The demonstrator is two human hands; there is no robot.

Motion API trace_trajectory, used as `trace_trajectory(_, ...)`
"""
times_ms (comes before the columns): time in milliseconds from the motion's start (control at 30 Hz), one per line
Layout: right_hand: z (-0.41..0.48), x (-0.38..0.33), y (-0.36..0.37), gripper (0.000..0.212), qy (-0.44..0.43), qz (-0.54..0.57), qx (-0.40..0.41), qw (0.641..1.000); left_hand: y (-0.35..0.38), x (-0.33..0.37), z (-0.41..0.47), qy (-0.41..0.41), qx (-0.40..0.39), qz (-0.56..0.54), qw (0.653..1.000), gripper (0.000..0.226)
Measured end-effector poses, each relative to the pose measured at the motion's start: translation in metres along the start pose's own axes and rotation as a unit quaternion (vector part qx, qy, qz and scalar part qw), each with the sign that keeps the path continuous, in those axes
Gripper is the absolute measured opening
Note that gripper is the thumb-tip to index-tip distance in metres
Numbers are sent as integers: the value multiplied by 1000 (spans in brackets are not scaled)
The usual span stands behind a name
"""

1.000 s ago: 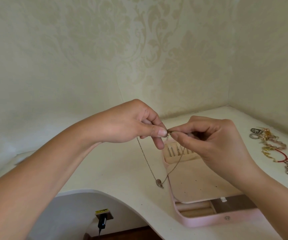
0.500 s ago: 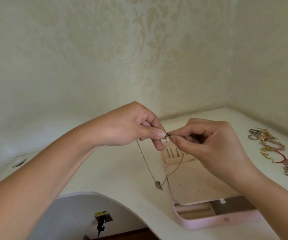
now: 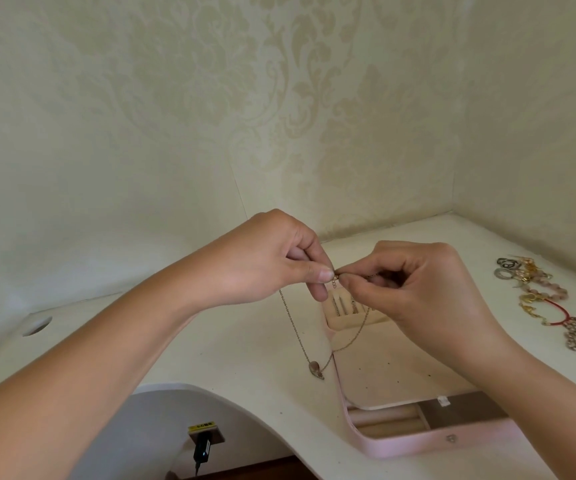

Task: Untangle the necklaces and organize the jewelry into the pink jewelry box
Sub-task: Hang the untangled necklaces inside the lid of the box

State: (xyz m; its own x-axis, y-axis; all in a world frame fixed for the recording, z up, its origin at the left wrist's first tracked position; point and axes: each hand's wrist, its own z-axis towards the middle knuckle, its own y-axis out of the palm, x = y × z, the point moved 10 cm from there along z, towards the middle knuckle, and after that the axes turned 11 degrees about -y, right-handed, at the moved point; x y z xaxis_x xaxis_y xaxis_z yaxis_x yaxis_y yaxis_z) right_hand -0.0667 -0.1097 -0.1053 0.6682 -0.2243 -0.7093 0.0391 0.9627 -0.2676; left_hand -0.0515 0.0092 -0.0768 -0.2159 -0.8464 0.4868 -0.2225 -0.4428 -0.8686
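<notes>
Left hand (image 3: pixel 266 258) and right hand (image 3: pixel 421 289) pinching the ends of a thin pendant necklace (image 3: pixel 295 327), loop hanging over open pink jewelry box (image 3: pixel 397 441) on white table (image 3: pixel 210 341)

- Necklace (image 3: pixel 293 327): a thin chain pinched at its clasp ends between the left hand (image 3: pixel 266 258) and right hand (image 3: pixel 418 282). It hangs in a V, with the small pendant (image 3: pixel 316 369) at the bottom beside the box's left edge.
- Box (image 3: pixel 401 445): pink, open on the desk, with a cream lining, ring slots at the far end and compartments at the near end.
- Jewelry (image 3: pixel 536 292): rings, gold clasps, beads, a red cord and a silver chain, heaped to the right of the box and apart from it.
</notes>
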Motion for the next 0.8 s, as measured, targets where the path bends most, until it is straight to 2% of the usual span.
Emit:
trace_trajectory(200, -1, 9, 2, 9, 46, 25, -10, 999, -1, 0, -4, 11, 11, 0, 1000, 7)
trace_trajectory(300, 0, 12, 5, 3, 66, 43, -36, 996, -1, 1, -6, 21, 25, 4, 999, 6)
trace_trajectory(433, 0, 13, 8, 5, 60, 42, -51, 996, -1, 2, -7, 17, 26, -5, 1000, 7)
trace_trajectory(633, 5, 9, 1, 10, 48, 97, -24, 994, 0, -8, -5, -7, 18, -17, 1000, 8)
trace_trajectory(800, 3, 5, 6, 11, 28, 96, -53, 994, -1, -11, -4, -13, 23, -17, 1000, 10)
